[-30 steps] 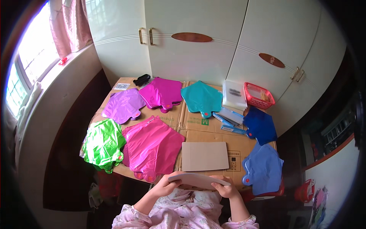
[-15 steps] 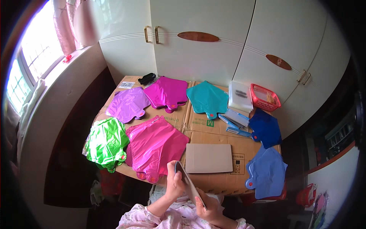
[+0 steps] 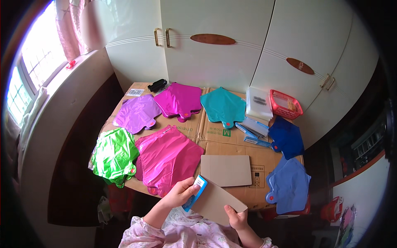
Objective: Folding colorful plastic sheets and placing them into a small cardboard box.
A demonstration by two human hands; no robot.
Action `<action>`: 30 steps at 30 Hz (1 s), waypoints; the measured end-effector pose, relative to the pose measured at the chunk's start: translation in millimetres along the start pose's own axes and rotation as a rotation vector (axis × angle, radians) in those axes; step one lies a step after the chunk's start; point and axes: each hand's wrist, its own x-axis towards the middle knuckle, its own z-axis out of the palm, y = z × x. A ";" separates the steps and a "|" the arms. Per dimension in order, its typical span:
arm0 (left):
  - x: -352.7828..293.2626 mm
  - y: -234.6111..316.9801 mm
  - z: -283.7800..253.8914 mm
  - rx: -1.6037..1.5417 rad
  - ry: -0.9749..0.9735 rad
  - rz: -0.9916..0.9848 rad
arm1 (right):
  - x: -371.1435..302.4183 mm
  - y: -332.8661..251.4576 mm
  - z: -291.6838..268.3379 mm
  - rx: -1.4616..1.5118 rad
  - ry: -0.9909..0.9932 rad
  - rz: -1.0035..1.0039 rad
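Observation:
My left hand is closed on a slim blue packet with a white label, which lies against the left end of a flat beige card. The card's right corner is pinched by my right hand, thumb on top. I cannot tell whether packet and card are joined. Both are held tilted over the table's front edge. Just beyond lies a second beige card on the cardboard. Left of it is a large pink flat foil balloon stack, close to my left hand.
Flat foil balloons lie around the cardboard-covered table: green, lilac, magenta, teal, dark blue, light blue. Blue-and-white boxes, a white stack and a red basket stand back right.
The card has turned from nearly edge-on to show its broad beige face. The blue packet now shows in my left hand. Both hands have moved apart slightly.

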 end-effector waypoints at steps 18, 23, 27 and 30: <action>-1.3 22.7 36.3 0.599 0.017 0.542 | 65.6 -101.0 -10.2 -0.667 -0.254 -0.469; 1.6 27.2 50.1 0.656 0.029 0.606 | 68.2 -95.3 1.8 -0.605 -0.320 -0.399; -0.7 33.8 50.7 0.639 -0.019 0.606 | 66.2 -92.3 -2.1 -0.522 -0.305 -0.392; -1.7 35.1 45.5 0.747 -0.098 0.540 | 68.2 -87.0 -8.4 -0.447 -0.295 -0.260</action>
